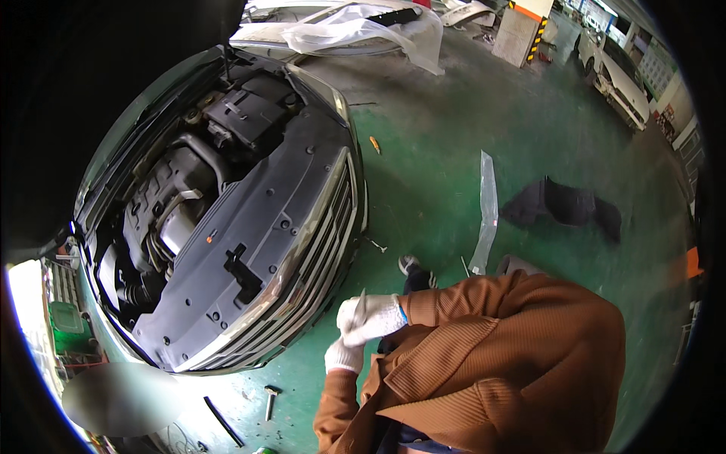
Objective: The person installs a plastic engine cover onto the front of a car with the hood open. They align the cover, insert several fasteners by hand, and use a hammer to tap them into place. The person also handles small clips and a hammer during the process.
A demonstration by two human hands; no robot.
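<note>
Both my hands wear white knit gloves and meet in front of my brown ribbed jacket. My right hand (372, 315) is closed, and a thin pale tip sticks up from it; whether that is a glove finger or a small object I cannot make out. Just below, my left hand (344, 356) touches the right one with its fingers curled in; what they grip is hidden. To the left stands a car with its hood raised and its engine bay (181, 189) exposed. A black plastic bracket-like part (242, 274) lies on its front cover panel (299, 166).
On the green floor (423, 166) lie a hammer (270, 402), a black strip (223, 421), a clear plastic sleeve (488, 212) and a dark molded liner (563, 204). A green bin (66, 325) stands at left. A white car (616, 72) is far right.
</note>
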